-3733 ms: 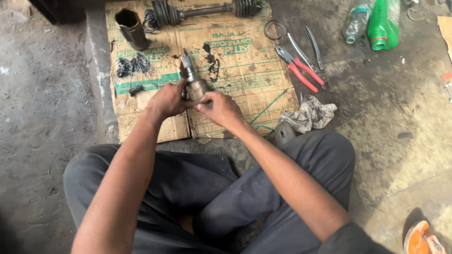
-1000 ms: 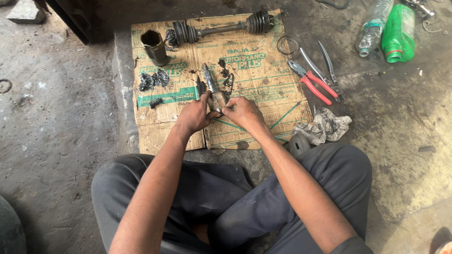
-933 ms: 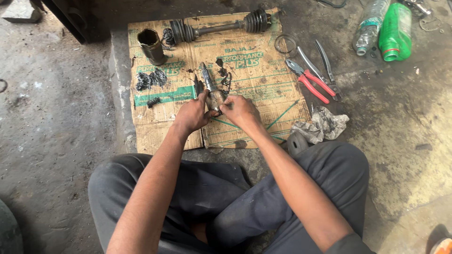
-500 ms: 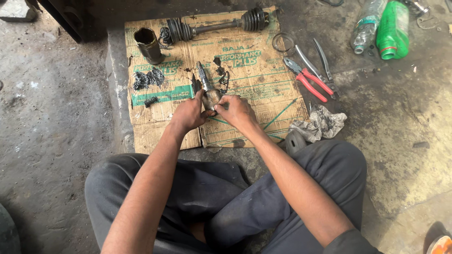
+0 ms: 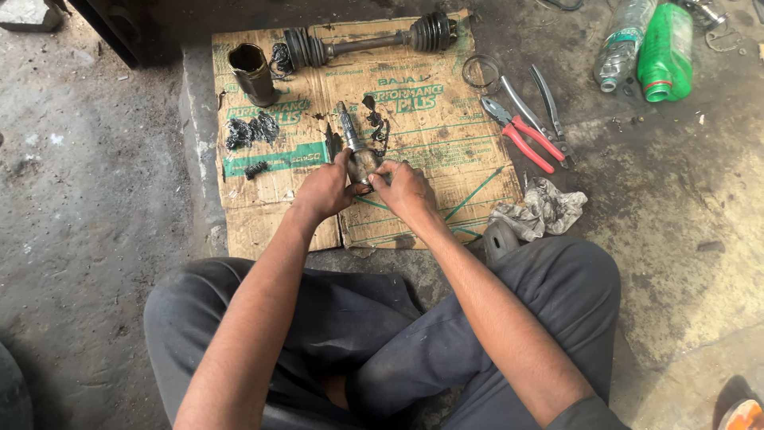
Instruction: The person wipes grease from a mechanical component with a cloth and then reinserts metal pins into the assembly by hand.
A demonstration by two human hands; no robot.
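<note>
I sit cross-legged on a concrete floor in front of a flattened cardboard sheet (image 5: 430,111). My left hand (image 5: 322,189) and my right hand (image 5: 406,187) both grip a greasy metal joint housing with a splined stub shaft (image 5: 352,143) that points away from me. The left hand wraps its left side, and the right hand's fingers press on its right side. Small dark greasy parts (image 5: 376,127) lie just beyond the joint on the cardboard.
An axle shaft with two rubber boots (image 5: 366,41) lies at the cardboard's far edge beside a metal cup (image 5: 252,72). Grease lumps (image 5: 250,131), a ring clamp (image 5: 481,72), red-handled pliers (image 5: 521,135), a dirty rag (image 5: 541,211), a clear bottle (image 5: 619,44) and a green bottle (image 5: 667,48) surround it.
Both hands stay on the joint throughout, shifting only slightly. The view has drifted as my head moved. The parts on the cardboard have not moved.
</note>
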